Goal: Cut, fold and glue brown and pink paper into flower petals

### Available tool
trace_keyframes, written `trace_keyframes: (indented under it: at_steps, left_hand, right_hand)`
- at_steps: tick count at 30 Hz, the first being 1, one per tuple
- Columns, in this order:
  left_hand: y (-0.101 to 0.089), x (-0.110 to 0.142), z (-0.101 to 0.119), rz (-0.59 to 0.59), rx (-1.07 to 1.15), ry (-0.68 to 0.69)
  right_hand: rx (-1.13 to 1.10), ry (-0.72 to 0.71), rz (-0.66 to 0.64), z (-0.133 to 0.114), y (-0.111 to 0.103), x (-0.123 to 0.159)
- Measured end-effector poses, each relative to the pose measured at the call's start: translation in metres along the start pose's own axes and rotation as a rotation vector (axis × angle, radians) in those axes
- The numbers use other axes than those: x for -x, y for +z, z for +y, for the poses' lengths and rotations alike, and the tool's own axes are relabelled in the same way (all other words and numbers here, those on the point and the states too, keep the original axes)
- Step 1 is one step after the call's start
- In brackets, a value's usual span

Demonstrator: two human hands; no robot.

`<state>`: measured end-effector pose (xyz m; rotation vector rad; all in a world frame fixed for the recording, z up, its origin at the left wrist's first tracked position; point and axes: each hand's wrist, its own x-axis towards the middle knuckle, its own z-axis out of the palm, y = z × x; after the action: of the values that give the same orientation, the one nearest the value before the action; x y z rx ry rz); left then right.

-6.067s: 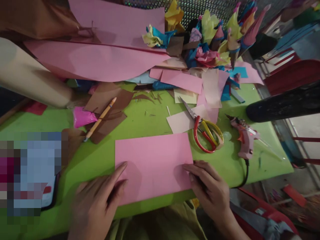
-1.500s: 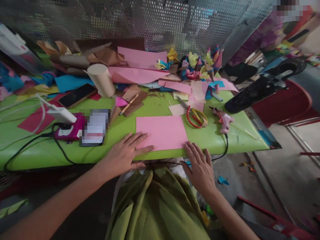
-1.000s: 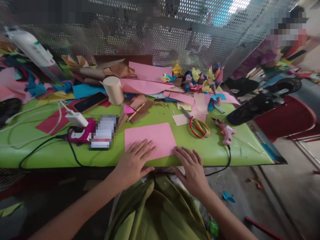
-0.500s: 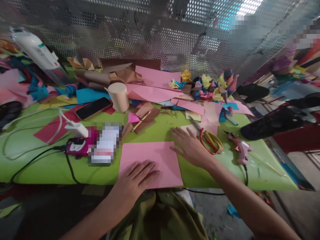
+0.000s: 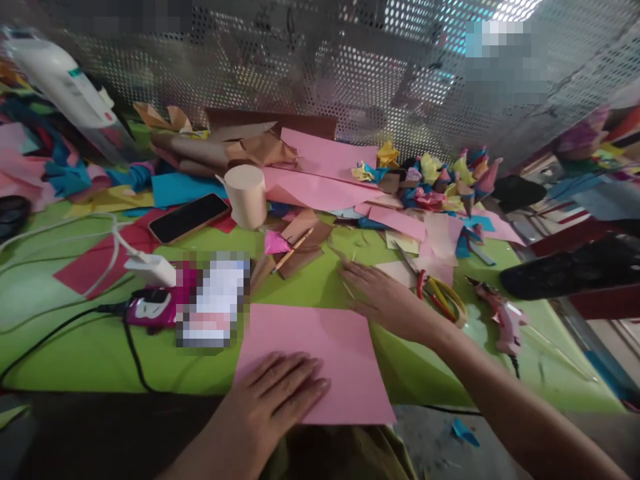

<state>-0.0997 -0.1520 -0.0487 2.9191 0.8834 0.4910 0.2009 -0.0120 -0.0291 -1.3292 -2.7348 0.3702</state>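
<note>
A sheet of pink paper lies at the front of the green table, its near edge sticking out past the table's edge. My left hand rests flat on the sheet's left half, fingers stretched out. Beyond the sheet's top right corner, my right hand is spread low over the tabletop with its palm down and nothing gripped. Thin scraps lie by its fingertips. Just right of that hand are scissors with red handles and a yellow tape roll beside them.
A pink glue gun lies at right, near a black cylindrical object. At left are a pixelated phone, a magenta power strip and a dark phone. Behind stand a cream roll, a pencil and coloured paper pieces.
The pink sheet has slid toward me and now overhangs the table edge, my left hand still on it. My right hand has shifted slightly away from the scissors. The camera view has tilted.
</note>
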Motion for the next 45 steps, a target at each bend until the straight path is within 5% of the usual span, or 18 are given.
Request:
trace_keyframes:
  at_steps: [4, 8, 15, 19, 23, 28, 34, 36, 39, 42, 45]
  left_hand:
    - [-0.009, 0.002, 0.001, 0.004, 0.008, -0.034]
    - [-0.014, 0.007, 0.005, 0.035, 0.014, -0.031]
    - [-0.032, 0.022, 0.01, 0.074, 0.033, -0.133]
    - [-0.05, 0.021, 0.015, 0.106, 0.065, -0.189]
    - [-0.067, 0.026, 0.02, 0.152, 0.069, -0.259]
    - [-0.078, 0.026, 0.02, 0.297, 0.097, -0.383]
    - [-0.066, -0.023, 0.014, 0.454, -0.015, -0.313]
    - [-0.051, -0.049, 0.012, 0.402, -0.06, -0.271]
    - [-0.022, -0.082, 0.012, 0.167, -0.132, -0.298]
    - [0.001, -0.098, 0.01, -0.075, -0.1, -0.326]
    - [0.007, -0.096, 0.002, -0.132, -0.101, -0.336]
  right_hand:
    - [0.007, 0.139, 0.07, 0.016, -0.011, -0.018]
    - [0.052, 0.231, 0.028, 0.014, 0.001, -0.033]
    - [-0.015, -0.038, -0.036, -0.01, 0.0, 0.023]
    - [-0.016, 0.14, -0.001, 0.006, -0.009, -0.018]
    - [-0.047, 0.055, -0.042, -0.011, 0.009, -0.033]
    - [-0.099, -0.158, -0.036, -0.056, 0.028, 0.064]
    - [-0.391, 0.012, -0.208, -0.081, 0.002, 0.203]
    - [-0.508, 0.191, -0.212, -0.077, -0.005, 0.23]
    - [-0.398, 0.478, 0.097, -0.057, -0.008, 0.241]
    - [-0.256, 0.52, 0.363, -0.027, -0.009, 0.214]
    - [-0.079, 0.513, 0.407, 0.002, -0.012, 0.17]
